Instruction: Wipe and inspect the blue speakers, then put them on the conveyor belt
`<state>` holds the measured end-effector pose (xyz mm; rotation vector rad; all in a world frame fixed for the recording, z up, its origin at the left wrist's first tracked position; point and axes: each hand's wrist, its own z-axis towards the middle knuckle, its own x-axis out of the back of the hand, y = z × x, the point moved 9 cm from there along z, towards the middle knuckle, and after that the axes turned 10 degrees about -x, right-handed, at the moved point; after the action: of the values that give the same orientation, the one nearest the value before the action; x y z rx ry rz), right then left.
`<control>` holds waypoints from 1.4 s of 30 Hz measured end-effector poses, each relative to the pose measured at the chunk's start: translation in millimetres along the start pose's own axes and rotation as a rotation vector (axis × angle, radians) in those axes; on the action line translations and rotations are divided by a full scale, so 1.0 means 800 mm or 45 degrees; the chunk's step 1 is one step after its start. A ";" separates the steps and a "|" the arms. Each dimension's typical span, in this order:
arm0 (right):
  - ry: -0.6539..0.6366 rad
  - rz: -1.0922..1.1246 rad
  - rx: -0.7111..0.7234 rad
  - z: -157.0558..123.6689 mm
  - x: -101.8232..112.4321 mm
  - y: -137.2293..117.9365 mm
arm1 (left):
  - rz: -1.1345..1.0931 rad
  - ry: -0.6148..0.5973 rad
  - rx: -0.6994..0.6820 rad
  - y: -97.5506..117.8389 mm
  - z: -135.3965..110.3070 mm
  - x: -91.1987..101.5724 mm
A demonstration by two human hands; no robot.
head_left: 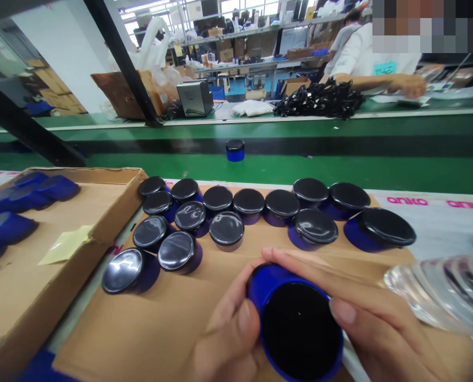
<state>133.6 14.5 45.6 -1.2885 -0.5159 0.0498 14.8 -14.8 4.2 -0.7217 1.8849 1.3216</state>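
Note:
Both hands hold a blue jar (272,284) low in the middle of the head view. It is tilted, with a round black face inside a blue rim turned toward me; I cannot tell whether that is its base or an opening. My left hand (232,334) wraps its left side, thumb pressed on the wall. Along the top and right side lies my right hand (375,313), its thumb near the rim. A white strip (353,361) shows under the right hand, its kind unclear. Beyond the hands, several blue jars with glossy black lids (220,199) stand on a cardboard sheet (152,318).
At left, a cardboard box (117,207) holds several blue jars (57,187) and a yellow note (67,245). Coiled clear plastic (447,292) lies at right. One lidded jar (235,150) stands on the green conveyor belt (172,164). A person (379,69) works across it, beside black parts (319,101).

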 end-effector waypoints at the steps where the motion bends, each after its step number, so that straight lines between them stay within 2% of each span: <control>1: 0.015 -0.027 0.017 0.001 0.003 -0.002 | 0.053 -0.030 -0.028 0.001 0.000 -0.001; 3: 0.036 -0.111 0.048 0.003 0.007 -0.007 | 0.173 -0.023 -0.135 0.008 0.003 -0.001; 7: 0.086 -0.293 0.150 0.011 0.003 -0.026 | 0.467 0.186 -0.263 0.023 0.003 0.006; 9: 0.188 -0.304 0.110 0.015 0.004 -0.030 | 0.707 0.245 -0.292 0.034 0.000 0.005; 12: 0.275 -0.273 -0.011 0.019 0.000 -0.025 | 1.130 0.311 -0.585 0.068 -0.010 0.000; 15: 0.244 -0.230 -0.073 0.018 -0.012 -0.018 | 1.385 0.276 -0.889 0.083 -0.023 -0.004; 18: 0.171 -0.178 -0.131 0.016 -0.022 -0.009 | 1.538 0.133 -1.007 0.079 -0.025 -0.007; 21: 0.091 -0.108 -0.161 0.013 -0.029 -0.002 | 1.613 -0.081 -0.998 0.074 -0.021 -0.012; 24: 0.040 -0.136 -0.067 0.011 -0.030 -0.006 | 1.608 -0.221 -0.897 0.075 -0.018 -0.010; 27: 0.057 -0.280 0.011 0.012 -0.028 -0.012 | 1.729 -0.312 -0.870 0.078 -0.021 -0.011; 30: 0.120 -0.377 0.010 0.018 -0.025 -0.019 | 1.808 -0.401 -0.848 0.075 -0.022 -0.017; 38: 0.190 -0.506 0.083 0.028 -0.016 -0.038 | 1.534 -0.466 -0.659 0.068 -0.025 -0.012; 42: 0.197 -0.589 0.237 0.010 -0.021 -0.043 | 1.690 -0.417 -0.711 0.067 -0.034 0.001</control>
<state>106.8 6.4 72.7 -0.9589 -0.6488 -0.3774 -33.3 -23.5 39.0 0.6969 1.6594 2.5952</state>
